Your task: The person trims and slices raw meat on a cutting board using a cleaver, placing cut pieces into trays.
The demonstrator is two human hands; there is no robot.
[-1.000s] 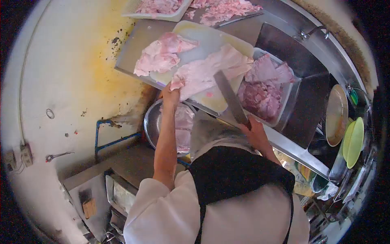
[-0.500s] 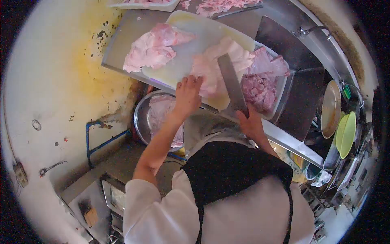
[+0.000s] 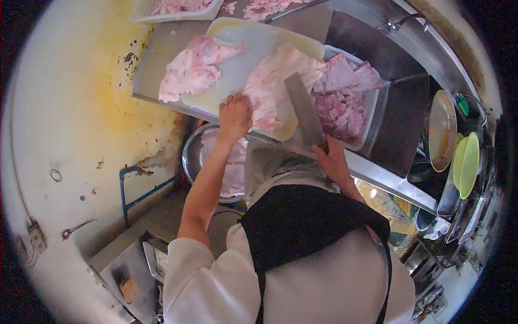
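Note:
A large pale pink sheet of raw meat [image 3: 270, 81] lies on the white cutting board [image 3: 243, 29]. My left hand [image 3: 236, 114] has its fingers curled closed on the sheet's left edge. In my right hand [image 3: 333, 161] is the handle of a broad-bladed knife [image 3: 304, 108]. Its blade slants over the board's right end, beside the sheet's right part; whether it touches the meat I cannot tell. A second pale pink piece of raw meat [image 3: 194, 70] rests at the board's left end, partly over its edge.
Right of the board, a white basket [image 3: 371, 121] holding darker meat stands in the metal sink [image 3: 402, 116]. A metal bowl [image 3: 189, 156] with meat sits below the counter. Another white basket [image 3: 178, 16] and meat scraps [image 3: 270, 7] are at the back. Green bowls [image 3: 467, 164] stand far right.
The view has shifted a little. My left hand has moved slightly left, its fingers more curled on the meat's edge. My right hand still holds the knife at about the same slant.

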